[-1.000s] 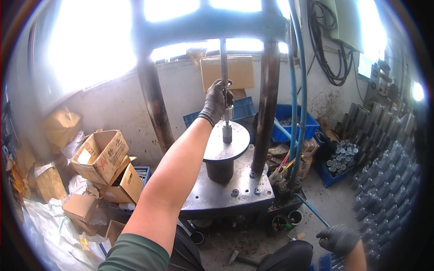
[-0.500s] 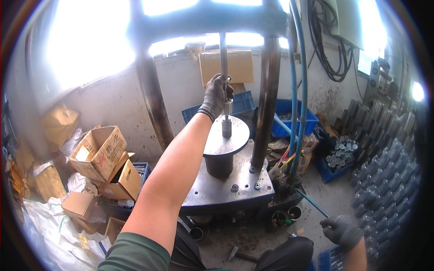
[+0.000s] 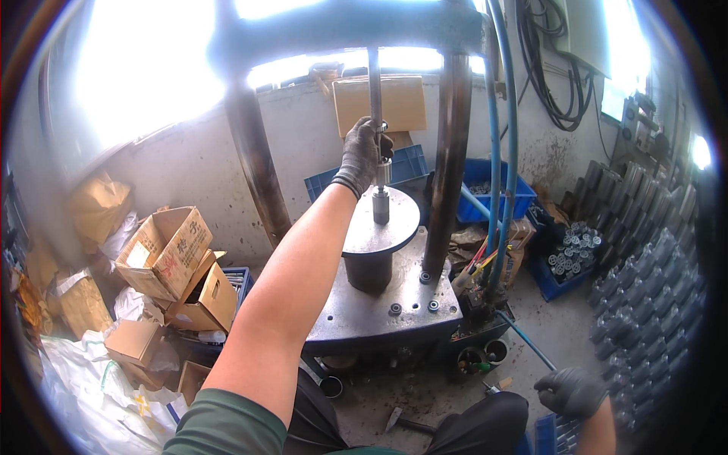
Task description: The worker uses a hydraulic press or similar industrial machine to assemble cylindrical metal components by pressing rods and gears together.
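My left hand (image 3: 362,154), in a dark glove, is closed around the lower part of a vertical steel rod (image 3: 374,83) on a press. Just under its fingers is a short metal sleeve (image 3: 384,171). Below that, a knurled-looking metal cylinder (image 3: 381,206) stands upright on a round steel plate (image 3: 356,236), which rests on a dark thick post (image 3: 369,274). Off to the lower right, my gloved right hand (image 3: 574,393) is closed around the end of a long blue lever (image 3: 525,341). My left forearm covers part of the plate's left side.
Two steel columns (image 3: 447,167) flank the rod. Cardboard boxes (image 3: 168,244) are piled at left. Blue bins (image 3: 497,199) with metal parts stand behind and right. Stacked metal cylinders (image 3: 644,311) fill the right side. A hammer (image 3: 394,418) lies on the floor.
The gap between the sleeve and the cylinder below has narrowed slightly. My right hand has moved a little lower with the lever. The whole view has shifted slightly.
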A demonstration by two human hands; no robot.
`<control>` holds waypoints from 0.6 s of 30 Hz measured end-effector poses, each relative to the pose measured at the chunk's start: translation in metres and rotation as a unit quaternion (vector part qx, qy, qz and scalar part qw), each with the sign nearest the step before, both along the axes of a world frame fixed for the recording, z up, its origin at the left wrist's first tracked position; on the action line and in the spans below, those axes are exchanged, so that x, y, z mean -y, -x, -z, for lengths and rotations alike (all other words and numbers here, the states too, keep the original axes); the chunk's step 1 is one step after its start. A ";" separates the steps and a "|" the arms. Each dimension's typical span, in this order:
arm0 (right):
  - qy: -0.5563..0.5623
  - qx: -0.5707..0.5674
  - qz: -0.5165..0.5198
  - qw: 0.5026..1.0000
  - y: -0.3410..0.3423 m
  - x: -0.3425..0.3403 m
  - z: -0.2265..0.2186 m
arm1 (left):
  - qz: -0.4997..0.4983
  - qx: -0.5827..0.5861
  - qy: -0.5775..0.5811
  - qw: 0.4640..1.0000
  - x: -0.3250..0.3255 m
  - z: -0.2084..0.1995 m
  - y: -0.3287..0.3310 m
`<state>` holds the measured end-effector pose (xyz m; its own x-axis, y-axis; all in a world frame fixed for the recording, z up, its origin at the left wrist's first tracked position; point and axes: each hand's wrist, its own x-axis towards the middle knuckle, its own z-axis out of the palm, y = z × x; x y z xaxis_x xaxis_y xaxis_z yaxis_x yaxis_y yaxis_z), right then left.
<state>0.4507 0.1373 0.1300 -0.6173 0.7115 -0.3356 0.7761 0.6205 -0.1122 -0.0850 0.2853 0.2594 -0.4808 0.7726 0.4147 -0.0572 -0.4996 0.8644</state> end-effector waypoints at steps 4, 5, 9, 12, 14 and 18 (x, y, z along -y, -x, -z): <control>-0.002 -0.045 0.011 0.999 -0.003 0.003 -0.004 | 0.015 0.007 -0.011 1.000 0.001 0.002 -0.003; -0.034 -0.104 0.038 0.993 -0.003 0.001 -0.005 | 0.010 0.006 -0.013 1.000 0.002 0.001 -0.003; -0.059 -0.161 0.066 0.983 0.007 0.006 -0.016 | 0.011 0.008 -0.011 1.000 0.004 0.003 -0.001; -0.048 -0.130 0.019 0.990 0.003 0.004 -0.011 | 0.016 0.025 -0.003 1.000 0.003 0.005 -0.002; -0.009 -0.089 -0.017 0.996 -0.001 0.003 -0.007 | -0.015 -0.029 -0.023 0.999 -0.005 0.006 0.001; 0.008 -0.154 0.086 0.984 0.003 0.001 -0.011 | 0.005 -0.014 -0.010 1.000 -0.007 -0.001 0.006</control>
